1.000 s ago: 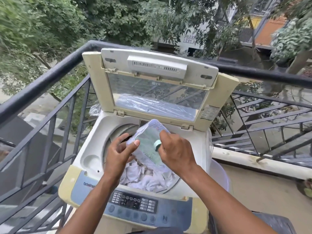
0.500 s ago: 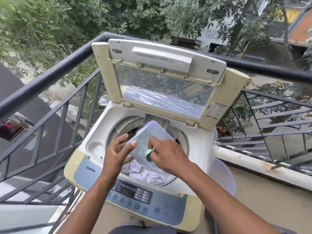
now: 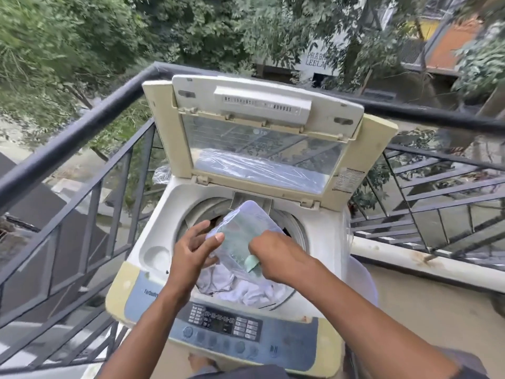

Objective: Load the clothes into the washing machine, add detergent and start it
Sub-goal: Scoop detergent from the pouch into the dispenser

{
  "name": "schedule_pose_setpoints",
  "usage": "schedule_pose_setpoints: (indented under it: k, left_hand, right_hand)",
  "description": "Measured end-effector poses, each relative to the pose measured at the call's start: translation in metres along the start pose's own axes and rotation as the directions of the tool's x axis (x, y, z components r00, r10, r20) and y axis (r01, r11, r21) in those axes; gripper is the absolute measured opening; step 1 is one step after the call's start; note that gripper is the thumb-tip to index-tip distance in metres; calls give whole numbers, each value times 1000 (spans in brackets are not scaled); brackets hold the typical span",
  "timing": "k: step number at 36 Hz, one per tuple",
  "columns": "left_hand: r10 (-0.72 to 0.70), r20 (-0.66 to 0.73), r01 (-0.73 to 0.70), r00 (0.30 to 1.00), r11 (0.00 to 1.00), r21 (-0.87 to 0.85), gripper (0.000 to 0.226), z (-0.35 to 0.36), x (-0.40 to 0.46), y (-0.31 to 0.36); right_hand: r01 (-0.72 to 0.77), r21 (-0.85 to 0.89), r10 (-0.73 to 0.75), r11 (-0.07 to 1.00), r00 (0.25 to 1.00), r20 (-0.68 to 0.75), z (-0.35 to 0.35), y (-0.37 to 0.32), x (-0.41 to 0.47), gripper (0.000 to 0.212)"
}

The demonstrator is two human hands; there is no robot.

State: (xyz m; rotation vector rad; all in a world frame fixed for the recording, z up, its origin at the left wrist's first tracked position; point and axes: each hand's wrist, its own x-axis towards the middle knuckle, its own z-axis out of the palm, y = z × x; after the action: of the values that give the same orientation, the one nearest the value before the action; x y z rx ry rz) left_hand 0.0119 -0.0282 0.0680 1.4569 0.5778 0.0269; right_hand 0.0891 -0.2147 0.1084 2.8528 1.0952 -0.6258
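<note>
A top-loading washing machine [image 3: 153, 233] stands with its lid [image 3: 262, 138] raised upright. White clothes [image 3: 246, 291] fill the drum. Over the drum I hold a pale green detergent pouch [image 3: 240, 231], tilted with its spout end low. My left hand [image 3: 194, 253] grips the pouch's left side, thumb on its face. My right hand [image 3: 281, 255] pinches the small green cap [image 3: 252, 263] at the pouch's lower edge. The control panel [image 3: 226, 324] with buttons lies at the machine's front edge, below my wrists.
A black metal balcony railing [image 3: 82, 124] runs behind and along both sides of the machine. A clear plastic sheet [image 3: 161, 175] hangs behind the machine. A low concrete ledge [image 3: 410, 258] runs along the floor at the right. Trees and buildings lie beyond.
The pouch and both hands have sunk slightly lower over the drum, and the cap end now points further down. The camera has tilted and shifted a little.
</note>
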Motion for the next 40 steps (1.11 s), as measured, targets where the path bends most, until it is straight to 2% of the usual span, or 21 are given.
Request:
schedule_pose_setpoints:
  k: [5,7,12,15,22,26,28,31,34,40]
  left_hand:
    - [17,39,-18,999,1000,25,94,-16,14,6]
    - [19,41,-22,999,998,59,93,-23,20,7]
    - [30,75,-40,997,991,129,91,-41,31,7]
    - [29,95,-44,995,987,155,88,-49,37,6]
    - [31,79,-39,996,994,105,101,-63,51,4]
    - [36,101,-45,994,995,89,101,-68,58,5]
    - [41,119,-51,992,995,82,97,-69,61,5]
    - [58,140,-69,988,995,76,97,-69,64,3]
    - [59,142,-66,988,997,46,97,-69,66,2]
    - [33,152,-38,988,999,28,92,-69,66,2]
  right_hand:
    - [4,-90,-20,996,984,-178,1,-21,12,17]
    - [-9,-102,-9,995,984,-176,-2,-28,14,20]
    - [-66,-97,60,993,996,-66,-8,-35,17,15]
    - [-101,-65,96,993,993,-72,-5,-37,22,33]
    - [-92,143,123,985,966,-229,0,-35,30,19]
    - [-117,125,137,985,977,-166,2,-32,31,30]
    - [-126,137,149,983,973,-178,3,-32,31,27]
    - [-92,215,165,972,922,-351,5,-33,32,5]
    - [-80,288,214,954,855,-472,9,-41,38,9]
    - [44,359,189,932,786,-588,22,-55,59,18]
